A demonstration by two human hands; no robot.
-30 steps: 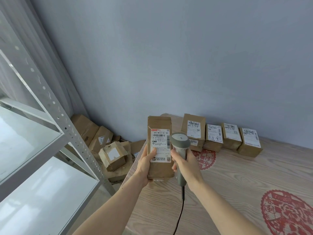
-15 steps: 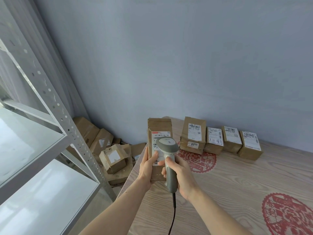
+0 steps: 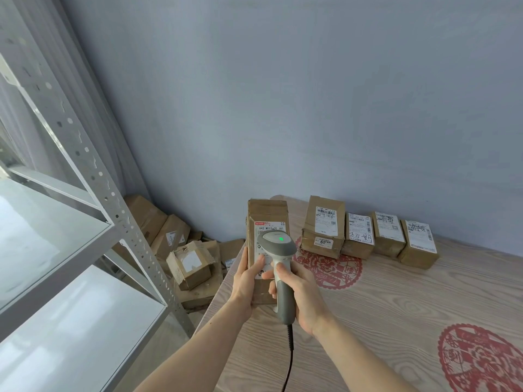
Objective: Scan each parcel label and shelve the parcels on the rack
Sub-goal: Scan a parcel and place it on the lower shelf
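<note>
My left hand (image 3: 246, 281) grips a tall brown parcel (image 3: 267, 213) upright at the table's left edge, thumb on its white label (image 3: 272, 226). My right hand (image 3: 301, 295) holds a grey corded barcode scanner (image 3: 278, 250) by the handle, its head over the label and a green light lit on top. The scanner hides much of the label. Several more labelled brown parcels (image 3: 365, 234) stand in a row along the wall on the table.
A grey metal rack (image 3: 93, 171) with white shelves (image 3: 70, 321) stands at the left. Worn cardboard boxes (image 3: 189, 264) lie piled on the floor between rack and wooden table (image 3: 396, 306), which bears red paper-cut decorations (image 3: 481, 360). The scanner's black cable (image 3: 288, 360) hangs down.
My right hand has brought the scanner leftward over the parcel's label, and its green light has come on. The parcel stays upright in my left hand.
</note>
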